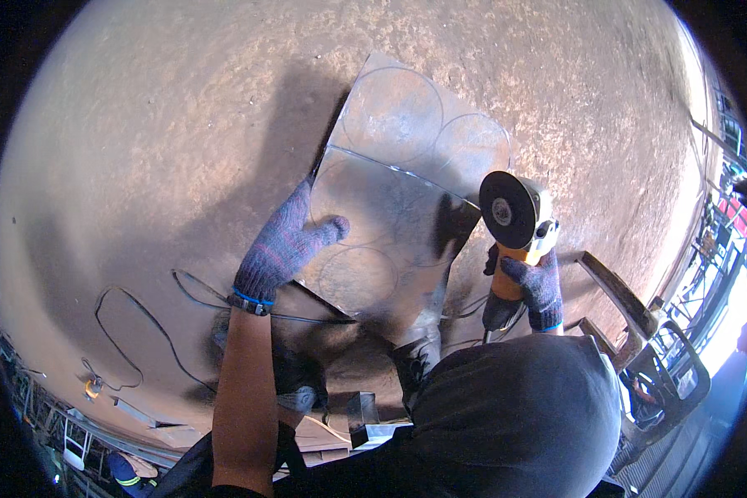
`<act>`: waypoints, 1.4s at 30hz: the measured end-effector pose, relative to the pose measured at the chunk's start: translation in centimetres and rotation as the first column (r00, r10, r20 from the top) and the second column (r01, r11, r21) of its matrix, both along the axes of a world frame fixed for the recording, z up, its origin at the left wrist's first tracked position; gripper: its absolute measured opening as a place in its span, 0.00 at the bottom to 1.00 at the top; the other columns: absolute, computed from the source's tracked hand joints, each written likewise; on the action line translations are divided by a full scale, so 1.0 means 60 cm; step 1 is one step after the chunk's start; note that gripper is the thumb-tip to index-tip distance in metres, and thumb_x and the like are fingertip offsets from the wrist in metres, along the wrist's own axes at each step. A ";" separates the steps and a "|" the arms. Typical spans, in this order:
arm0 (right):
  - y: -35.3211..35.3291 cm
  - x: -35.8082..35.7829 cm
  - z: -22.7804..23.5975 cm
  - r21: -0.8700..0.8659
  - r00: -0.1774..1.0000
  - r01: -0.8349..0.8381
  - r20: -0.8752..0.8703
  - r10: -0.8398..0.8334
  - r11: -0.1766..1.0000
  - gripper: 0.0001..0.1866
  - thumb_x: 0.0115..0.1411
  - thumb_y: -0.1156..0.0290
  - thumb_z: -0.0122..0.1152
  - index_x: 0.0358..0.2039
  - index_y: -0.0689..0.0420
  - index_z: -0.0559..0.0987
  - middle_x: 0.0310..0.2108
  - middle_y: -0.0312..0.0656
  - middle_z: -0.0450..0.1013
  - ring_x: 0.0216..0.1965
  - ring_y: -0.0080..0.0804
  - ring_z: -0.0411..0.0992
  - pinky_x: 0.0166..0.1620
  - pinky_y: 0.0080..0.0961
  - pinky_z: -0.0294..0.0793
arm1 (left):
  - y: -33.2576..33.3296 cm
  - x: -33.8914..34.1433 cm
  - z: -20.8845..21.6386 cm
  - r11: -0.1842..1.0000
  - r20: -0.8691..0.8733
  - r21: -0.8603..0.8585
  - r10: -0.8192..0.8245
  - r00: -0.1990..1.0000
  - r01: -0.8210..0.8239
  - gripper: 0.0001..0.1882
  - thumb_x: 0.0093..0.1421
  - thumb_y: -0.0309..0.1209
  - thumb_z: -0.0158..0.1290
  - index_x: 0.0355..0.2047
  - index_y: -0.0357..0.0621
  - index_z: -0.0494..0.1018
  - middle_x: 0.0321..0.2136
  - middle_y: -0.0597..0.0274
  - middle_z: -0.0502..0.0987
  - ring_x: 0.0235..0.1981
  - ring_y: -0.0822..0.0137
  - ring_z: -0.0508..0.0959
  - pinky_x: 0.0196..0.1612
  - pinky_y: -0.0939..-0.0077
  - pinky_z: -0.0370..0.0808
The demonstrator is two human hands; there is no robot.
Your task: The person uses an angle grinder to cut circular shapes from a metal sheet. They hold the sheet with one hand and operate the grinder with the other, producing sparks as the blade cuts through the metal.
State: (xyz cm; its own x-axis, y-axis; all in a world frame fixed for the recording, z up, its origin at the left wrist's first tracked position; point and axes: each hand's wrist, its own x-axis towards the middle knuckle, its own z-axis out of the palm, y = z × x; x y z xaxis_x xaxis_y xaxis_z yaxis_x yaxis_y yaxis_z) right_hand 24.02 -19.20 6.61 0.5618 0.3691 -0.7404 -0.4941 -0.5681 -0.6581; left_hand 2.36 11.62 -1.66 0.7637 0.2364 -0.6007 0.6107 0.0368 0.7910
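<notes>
A flat metal sheet (373, 207) lies tilted in front of me, with several large circles marked on it and a bright line running across it. At its left edge is my left hand (286, 241) in a dark knitted glove. The thumb lies on top of the sheet, and the fingers run along the edge, their tips partly hidden. My right hand (539, 286), gloved alike, is wrapped round the body of an orange angle grinder (506, 286). The grinder's black disc (506, 209) faces up beside the sheet's right edge, apart from the bright line.
A black cable (145, 319) loops over the rusty brown floor (166, 149) at the left. A small yellow tool (94, 387) lies farther off. To the right stands a dark chair-like frame (664, 373). My shoe (419, 357) touches the sheet's near end. Another person (131, 471) is at the lower left.
</notes>
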 end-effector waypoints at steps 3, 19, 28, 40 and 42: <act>0.021 -0.014 -0.001 0.007 0.999 0.029 -0.029 -0.029 1.000 0.24 0.51 0.83 0.71 0.49 0.66 0.74 0.38 0.47 0.79 0.35 0.36 0.81 0.39 0.32 0.84 | -0.004 -0.016 0.002 1.000 0.047 -0.027 0.017 0.999 -0.016 0.42 0.60 0.41 0.61 0.67 0.31 0.55 0.63 0.38 0.65 0.66 0.52 0.64 0.67 0.64 0.58; 0.017 0.002 -0.009 -0.112 0.985 -0.115 0.119 0.128 0.987 0.27 0.48 0.77 0.75 0.49 0.62 0.74 0.39 0.41 0.79 0.37 0.28 0.78 0.40 0.27 0.81 | 0.028 -0.021 0.019 0.992 0.016 -0.122 -0.036 0.999 0.038 0.35 0.62 0.33 0.58 0.66 0.36 0.59 0.60 0.52 0.69 0.60 0.63 0.68 0.64 0.66 0.63; -0.094 0.031 -0.010 -0.093 0.999 0.032 0.031 -0.029 0.995 0.28 0.49 0.80 0.73 0.51 0.62 0.73 0.38 0.44 0.79 0.35 0.34 0.80 0.39 0.32 0.83 | 0.035 -0.012 0.029 0.984 -0.001 -0.165 -0.071 0.997 0.070 0.35 0.61 0.37 0.59 0.65 0.35 0.61 0.58 0.53 0.71 0.59 0.63 0.69 0.63 0.67 0.63; -0.101 -0.040 -0.017 -0.143 0.975 -0.211 0.036 0.218 0.967 0.48 0.37 0.73 0.81 0.61 0.59 0.68 0.55 0.39 0.73 0.55 0.28 0.69 0.60 0.31 0.68 | 0.057 0.015 0.027 0.985 -0.089 -0.110 -0.146 0.985 0.136 0.32 0.60 0.34 0.60 0.61 0.34 0.65 0.52 0.52 0.76 0.53 0.63 0.74 0.59 0.68 0.68; -0.087 -0.058 -0.016 -0.006 0.991 -0.130 0.031 0.130 0.991 0.49 0.36 0.71 0.82 0.61 0.61 0.68 0.56 0.40 0.72 0.56 0.28 0.69 0.61 0.31 0.67 | 0.059 0.018 0.030 0.985 -0.092 -0.110 -0.142 0.986 0.132 0.32 0.60 0.33 0.61 0.61 0.35 0.65 0.52 0.51 0.76 0.52 0.63 0.74 0.59 0.68 0.68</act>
